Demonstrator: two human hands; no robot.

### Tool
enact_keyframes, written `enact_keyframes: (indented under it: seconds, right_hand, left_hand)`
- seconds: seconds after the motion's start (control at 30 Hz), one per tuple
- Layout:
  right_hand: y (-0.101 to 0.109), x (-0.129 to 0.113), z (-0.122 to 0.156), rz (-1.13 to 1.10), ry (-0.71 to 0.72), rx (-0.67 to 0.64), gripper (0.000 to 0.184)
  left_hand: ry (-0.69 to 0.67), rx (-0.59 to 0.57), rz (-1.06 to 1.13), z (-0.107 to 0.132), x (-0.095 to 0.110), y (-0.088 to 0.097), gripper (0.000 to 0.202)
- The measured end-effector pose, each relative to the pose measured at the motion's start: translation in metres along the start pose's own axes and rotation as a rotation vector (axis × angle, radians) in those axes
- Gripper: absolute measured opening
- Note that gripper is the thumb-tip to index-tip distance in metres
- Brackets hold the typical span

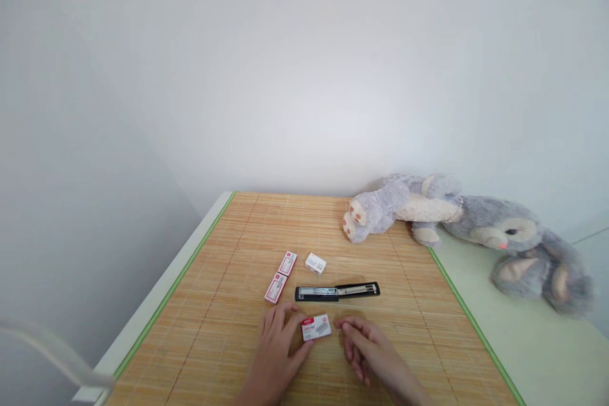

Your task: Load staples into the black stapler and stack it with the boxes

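Observation:
A small red-and-white staple box (316, 328), with a picture of staples on its face, sits in front of me on the mat. My left hand (278, 355) grips its left end between thumb and forefinger. Just right of the box, my right hand (373, 352) has its thumb and forefinger pressed together and the other fingers curled; anything in the pinch is too small to make out. Beyond both hands lies a black stapler (337, 292), opened out flat, its metal inside showing.
Two red-edged boxes (280, 277) lie end to end at the left. A white box (315, 264) is behind the stapler. A grey plush rabbit (428, 206) stretches across the back right of the bamboo mat (190, 330). A pale blurred cord (52, 352) crosses the lower left.

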State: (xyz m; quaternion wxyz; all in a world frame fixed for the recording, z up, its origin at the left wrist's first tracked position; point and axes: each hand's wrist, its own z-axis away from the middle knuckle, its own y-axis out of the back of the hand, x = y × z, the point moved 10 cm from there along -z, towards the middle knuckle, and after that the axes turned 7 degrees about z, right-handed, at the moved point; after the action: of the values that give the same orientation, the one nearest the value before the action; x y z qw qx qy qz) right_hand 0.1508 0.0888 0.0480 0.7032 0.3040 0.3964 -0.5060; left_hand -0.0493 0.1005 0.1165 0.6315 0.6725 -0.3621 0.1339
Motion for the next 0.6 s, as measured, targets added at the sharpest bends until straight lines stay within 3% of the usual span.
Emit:
enact_keyframes:
  seconds: [0.1,0.27,0.4,0.6]
  right_hand:
    - [-0.010,-0.003,-0.007,0.053,0.063,-0.008,0.065]
    - [0.031,-0.031,-0.002,0.416,0.240,0.266,0.042]
    - [0.014,-0.051,0.003,0.642,0.313,0.146,0.047]
    - [0.013,-0.065,0.005,0.704,0.327,0.157,0.041]
  left_hand:
    - [-0.032,-0.039,0.068,-0.013,0.013,-0.008,0.035]
    - [-0.050,-0.046,0.084,-0.025,0.016,-0.009,0.053]
    - [-0.073,-0.098,0.048,-0.030,0.012,0.000,0.037]
    - [-0.060,-0.113,0.037,-0.026,-0.004,0.016,0.036]
